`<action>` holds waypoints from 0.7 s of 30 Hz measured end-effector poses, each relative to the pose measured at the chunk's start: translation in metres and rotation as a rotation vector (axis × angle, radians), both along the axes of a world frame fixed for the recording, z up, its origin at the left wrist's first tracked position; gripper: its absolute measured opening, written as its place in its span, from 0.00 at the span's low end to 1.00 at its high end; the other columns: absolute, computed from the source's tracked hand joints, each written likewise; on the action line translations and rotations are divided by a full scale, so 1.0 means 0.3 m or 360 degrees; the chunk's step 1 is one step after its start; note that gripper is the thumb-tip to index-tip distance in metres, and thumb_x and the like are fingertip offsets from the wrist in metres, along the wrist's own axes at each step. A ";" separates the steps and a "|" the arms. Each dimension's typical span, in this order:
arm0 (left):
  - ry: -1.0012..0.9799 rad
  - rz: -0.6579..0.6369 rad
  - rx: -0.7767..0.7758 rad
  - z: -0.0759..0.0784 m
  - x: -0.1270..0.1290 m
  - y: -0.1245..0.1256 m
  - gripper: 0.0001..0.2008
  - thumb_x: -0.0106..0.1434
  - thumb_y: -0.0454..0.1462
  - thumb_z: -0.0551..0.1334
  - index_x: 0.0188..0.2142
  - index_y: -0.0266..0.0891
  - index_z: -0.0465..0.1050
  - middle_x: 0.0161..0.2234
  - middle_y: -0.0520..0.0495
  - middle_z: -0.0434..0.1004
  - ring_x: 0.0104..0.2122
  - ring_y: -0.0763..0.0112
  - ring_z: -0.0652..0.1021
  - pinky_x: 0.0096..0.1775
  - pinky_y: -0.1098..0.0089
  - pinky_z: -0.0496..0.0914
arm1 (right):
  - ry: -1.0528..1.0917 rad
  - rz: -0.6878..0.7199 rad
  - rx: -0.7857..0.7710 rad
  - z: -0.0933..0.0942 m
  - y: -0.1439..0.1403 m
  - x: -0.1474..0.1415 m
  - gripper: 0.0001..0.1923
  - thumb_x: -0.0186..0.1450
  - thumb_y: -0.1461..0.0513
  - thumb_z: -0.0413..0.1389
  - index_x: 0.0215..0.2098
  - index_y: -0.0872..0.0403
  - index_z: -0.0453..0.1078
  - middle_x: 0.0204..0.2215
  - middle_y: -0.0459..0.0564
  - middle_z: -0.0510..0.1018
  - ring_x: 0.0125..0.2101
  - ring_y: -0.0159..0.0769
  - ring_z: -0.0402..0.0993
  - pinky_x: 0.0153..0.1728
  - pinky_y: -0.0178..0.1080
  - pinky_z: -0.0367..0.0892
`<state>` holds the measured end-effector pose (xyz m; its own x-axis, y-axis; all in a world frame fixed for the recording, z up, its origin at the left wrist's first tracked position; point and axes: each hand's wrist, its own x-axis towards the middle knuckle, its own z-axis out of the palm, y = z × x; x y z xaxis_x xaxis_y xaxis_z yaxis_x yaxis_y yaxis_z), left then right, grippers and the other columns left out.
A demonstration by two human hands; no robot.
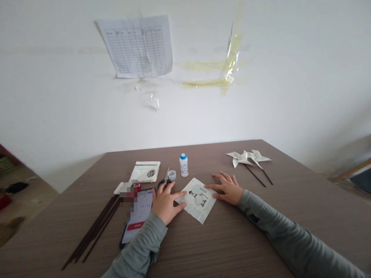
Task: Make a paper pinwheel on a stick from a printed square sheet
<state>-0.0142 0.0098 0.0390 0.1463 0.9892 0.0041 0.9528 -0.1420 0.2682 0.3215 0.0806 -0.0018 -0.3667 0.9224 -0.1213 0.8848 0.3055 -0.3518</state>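
Note:
A square printed paper (198, 199) with a drawing lies flat on the brown table (232, 239). My left hand (165, 201) rests flat with its fingers spread on the paper's left corner. My right hand (227, 188) lies flat on the paper's right corner, fingers apart. Neither hand grips anything. Just behind my left hand are scissors (165, 180) and a roll of clear tape (172, 175). A small white glue bottle (183, 165) with a blue cap stands upright behind the paper.
A phone (138, 217) with a lit screen lies left of my left arm, beside a bundle of thin dark sticks (95, 227). A booklet (145, 171) lies further back. Two paper pinwheels (248, 158) on sticks lie at the back right. A printed sheet (137, 46) hangs on the wall.

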 end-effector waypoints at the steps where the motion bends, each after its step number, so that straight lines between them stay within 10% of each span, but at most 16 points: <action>1: -0.0002 -0.0009 -0.0001 -0.007 -0.009 0.002 0.24 0.80 0.46 0.79 0.72 0.68 0.94 0.91 0.41 0.74 0.89 0.14 0.68 0.84 0.06 0.58 | 0.0014 0.0001 -0.0012 -0.002 0.002 0.005 0.30 0.82 0.47 0.71 0.80 0.19 0.85 0.95 0.47 0.67 0.94 0.87 0.46 0.86 0.99 0.43; 21: -0.0040 -0.0006 0.0123 -0.054 -0.023 0.005 0.23 0.80 0.51 0.78 0.72 0.73 0.94 0.89 0.45 0.77 0.89 0.14 0.66 0.84 0.03 0.52 | 0.0009 0.0043 0.0110 -0.002 0.008 0.009 0.30 0.82 0.50 0.69 0.79 0.19 0.85 0.95 0.45 0.67 0.95 0.84 0.44 0.86 0.99 0.40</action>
